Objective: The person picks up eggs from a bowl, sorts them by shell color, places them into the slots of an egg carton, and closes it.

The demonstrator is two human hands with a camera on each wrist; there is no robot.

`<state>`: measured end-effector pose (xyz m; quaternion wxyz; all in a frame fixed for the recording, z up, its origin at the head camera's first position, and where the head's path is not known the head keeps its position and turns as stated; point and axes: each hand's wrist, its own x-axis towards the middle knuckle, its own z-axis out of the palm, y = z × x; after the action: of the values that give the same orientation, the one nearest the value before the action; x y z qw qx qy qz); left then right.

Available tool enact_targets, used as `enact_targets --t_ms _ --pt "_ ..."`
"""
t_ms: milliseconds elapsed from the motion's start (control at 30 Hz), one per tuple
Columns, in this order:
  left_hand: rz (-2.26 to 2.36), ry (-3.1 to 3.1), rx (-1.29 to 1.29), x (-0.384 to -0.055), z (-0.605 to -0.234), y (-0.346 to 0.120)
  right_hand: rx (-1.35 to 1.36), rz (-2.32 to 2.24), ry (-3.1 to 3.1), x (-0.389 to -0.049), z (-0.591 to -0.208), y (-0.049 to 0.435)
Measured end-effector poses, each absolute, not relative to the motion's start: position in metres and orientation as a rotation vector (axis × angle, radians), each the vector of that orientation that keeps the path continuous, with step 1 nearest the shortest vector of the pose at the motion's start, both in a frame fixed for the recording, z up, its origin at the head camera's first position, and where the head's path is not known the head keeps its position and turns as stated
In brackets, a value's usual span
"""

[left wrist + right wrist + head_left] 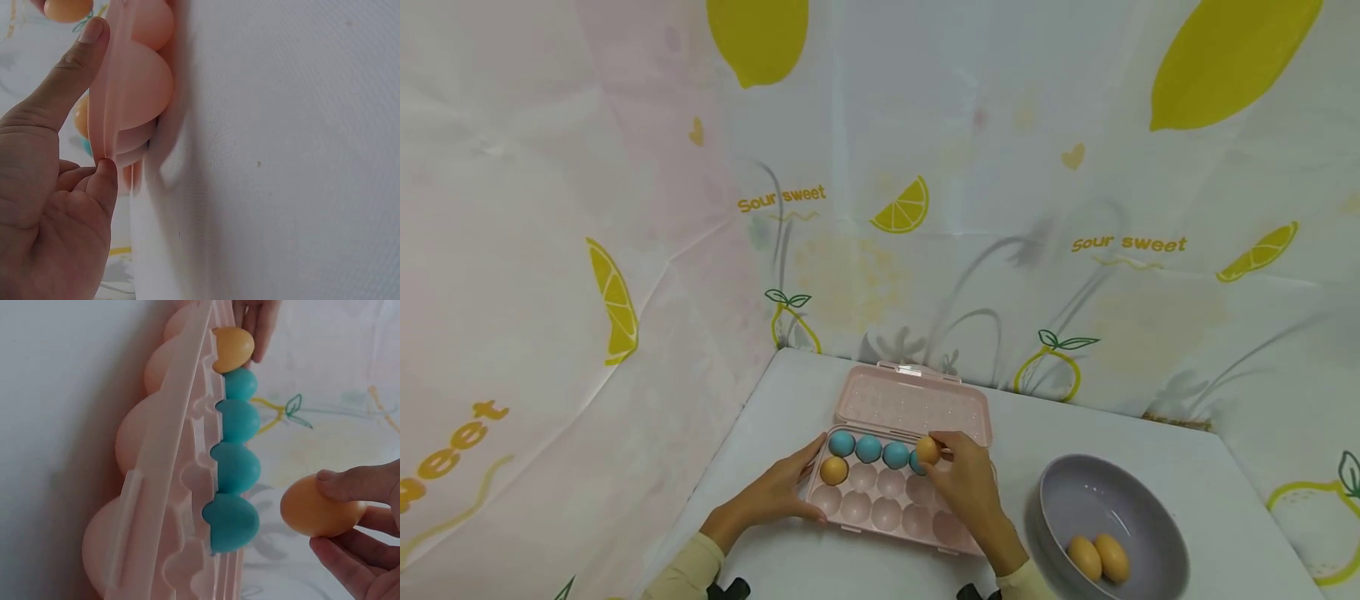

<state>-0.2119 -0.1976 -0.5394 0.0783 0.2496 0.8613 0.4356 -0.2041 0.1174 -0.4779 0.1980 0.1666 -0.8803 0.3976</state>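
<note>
A pink plastic egg box (886, 514) lies with its lid (913, 404) folded back. My left hand (778, 489) grips its left edge, thumb at the near corner and fingers farther back along the rim. In my right hand (967, 479) a brown egg (320, 507) is pinched between thumb and fingers. It is held above the box's right part, overlapping a blue egg (917, 462) in the head view. Several blue eggs (868, 449) fill cups of the back row. Another brown egg (833, 471) sits in the leftmost cup of the middle row.
To the right of the box stands a grey bowl (1157, 521) with two brown eggs (1097, 559) inside. The white table (790, 383) meets a lemon-printed wall sheet (865, 283) behind the lid and on the left.
</note>
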Motion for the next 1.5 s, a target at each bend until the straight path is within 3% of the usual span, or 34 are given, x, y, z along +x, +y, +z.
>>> enact_targets --t_ms 733,1500 --pt "1.295 2.589 0.745 -0.211 -0.539 -0.198 0.582 1.117 -2.558 -0.204 -0.492 0.065" --pt "1.297 2.585 0.774 -0.21 -0.537 -0.197 0.617 1.007 -2.671 -0.205 -0.515 0.044"
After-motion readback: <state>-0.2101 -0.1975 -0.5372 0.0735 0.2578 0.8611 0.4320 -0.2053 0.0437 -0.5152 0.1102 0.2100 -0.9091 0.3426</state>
